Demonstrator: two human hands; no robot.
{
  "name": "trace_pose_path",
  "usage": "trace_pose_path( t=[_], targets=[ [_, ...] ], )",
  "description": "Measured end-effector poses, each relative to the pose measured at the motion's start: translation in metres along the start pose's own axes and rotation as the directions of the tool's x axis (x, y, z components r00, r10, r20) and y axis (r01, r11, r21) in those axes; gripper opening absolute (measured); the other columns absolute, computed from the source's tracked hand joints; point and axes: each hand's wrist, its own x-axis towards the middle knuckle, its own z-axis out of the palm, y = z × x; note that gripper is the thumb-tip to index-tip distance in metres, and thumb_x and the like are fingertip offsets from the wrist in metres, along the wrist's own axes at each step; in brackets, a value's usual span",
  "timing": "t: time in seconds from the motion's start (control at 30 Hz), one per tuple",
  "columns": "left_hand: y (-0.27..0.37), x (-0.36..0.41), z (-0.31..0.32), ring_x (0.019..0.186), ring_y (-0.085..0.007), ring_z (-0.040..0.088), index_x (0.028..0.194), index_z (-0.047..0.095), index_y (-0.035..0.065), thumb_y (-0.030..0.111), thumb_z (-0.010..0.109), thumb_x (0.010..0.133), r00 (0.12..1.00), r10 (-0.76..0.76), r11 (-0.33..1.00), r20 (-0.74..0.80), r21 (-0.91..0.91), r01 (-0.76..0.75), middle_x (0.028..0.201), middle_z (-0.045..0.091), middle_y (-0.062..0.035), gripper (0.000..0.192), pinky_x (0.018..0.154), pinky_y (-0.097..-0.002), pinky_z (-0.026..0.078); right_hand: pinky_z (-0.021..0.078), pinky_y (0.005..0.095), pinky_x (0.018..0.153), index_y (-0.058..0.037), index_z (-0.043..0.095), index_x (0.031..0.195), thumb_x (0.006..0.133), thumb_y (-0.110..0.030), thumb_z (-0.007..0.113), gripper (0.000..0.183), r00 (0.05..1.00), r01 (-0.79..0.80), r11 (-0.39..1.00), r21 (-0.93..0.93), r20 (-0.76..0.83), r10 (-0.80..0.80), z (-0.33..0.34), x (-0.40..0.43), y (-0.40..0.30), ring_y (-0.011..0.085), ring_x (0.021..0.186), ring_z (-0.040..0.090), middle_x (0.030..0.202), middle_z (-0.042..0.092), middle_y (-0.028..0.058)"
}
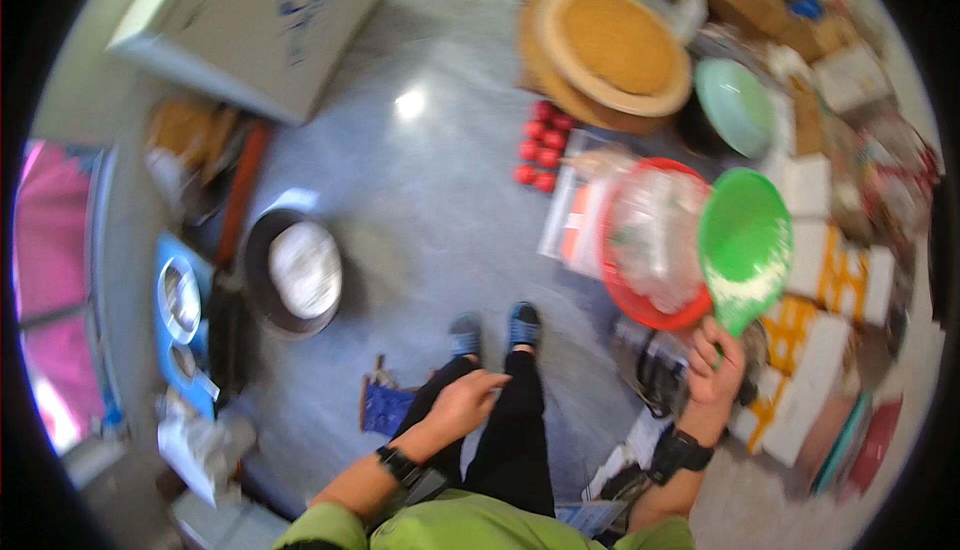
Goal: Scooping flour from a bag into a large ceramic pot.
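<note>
My right hand [716,362] is closed around the handle of a green plastic scoop [742,227], which has white powder or grains along its lower inside. The scoop is raised at the right, beside a red basin [611,280] that holds clear plastic bags [656,239]. My left hand [469,400] hangs over my legs with nothing seen in it; its fingers are partly bent and blurred. A dark round pot or basin [251,280] with a whitish, shiny content [305,269] stands on the left.
Round tan lids or trays [622,47] and several red round things [544,149] lie at the upper right. White boxes with yellow tape [817,385] line the right wall. A large pale cabinet or box [255,32] stands upper left. A blue stool [386,409] is near my legs.
</note>
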Motion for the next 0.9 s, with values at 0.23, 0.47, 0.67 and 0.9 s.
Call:
trace_pose_path(
  t=[0.23,0.47,0.67,0.9],
  targets=[
    [-0.004,-0.003,0.004,0.081,-0.0318,0.055,0.100,0.058,0.0075,0.003,0.053,0.074,1.000,0.025,0.998,0.009,0.065,-0.025,0.084,0.055,-0.0130,0.027,0.070,-0.0388,0.046,0.0237,0.0181,0.033,-0.0036,0.041,0.080,0.085,-0.003,0.039,0.005,0.995,0.050,0.986,0.159,-0.095,-0.035,-0.040,-0.027,-0.053,0.0058,0.045,0.030,0.063,0.034,-0.0008],
    [-0.003,0.006,0.020,0.079,-0.0303,0.054,0.102,0.057,0.0070,0.003,0.053,0.074,1.000,-0.001,0.997,0.016,0.076,0.000,0.083,0.054,-0.0111,0.028,0.068,-0.0374,0.045,0.0217,0.0178,0.034,0.0017,0.043,0.090,0.090,-0.008,0.035,0.013,0.987,0.111,0.993,0.043,-0.117,-0.106,-0.096,-0.037,-0.084,0.0045,0.045,0.025,0.061,0.029,-0.0008],
    [0.026,0.021,0.061,0.080,-0.0301,0.055,0.103,0.057,0.0074,0.003,0.053,0.075,0.999,-0.033,0.995,-0.004,0.098,0.033,0.085,0.055,-0.0107,0.028,0.068,-0.0366,0.046,0.0218,0.0174,0.033,-0.0009,0.043,0.083,0.091,-0.007,0.035,0.012,0.990,0.081,0.992,0.096,-0.121,-0.070,-0.136,-0.024,-0.118,0.0046,0.045,0.024,0.061,0.028,-0.0011],
    [0.099,0.085,0.147,0.082,-0.0323,0.056,0.105,0.056,0.0082,0.003,0.054,0.075,0.986,-0.001,0.997,0.169,0.071,-0.011,0.088,0.056,-0.0139,0.031,0.069,-0.0386,0.046,0.0221,0.0186,0.034,-0.0004,0.047,0.092,0.087,-0.008,0.041,0.011,0.939,0.086,0.996,0.015,-0.336,-0.076,-0.213,-0.021,-0.189,0.0062,0.046,0.030,0.061,0.035,0.0003]
  ],
)
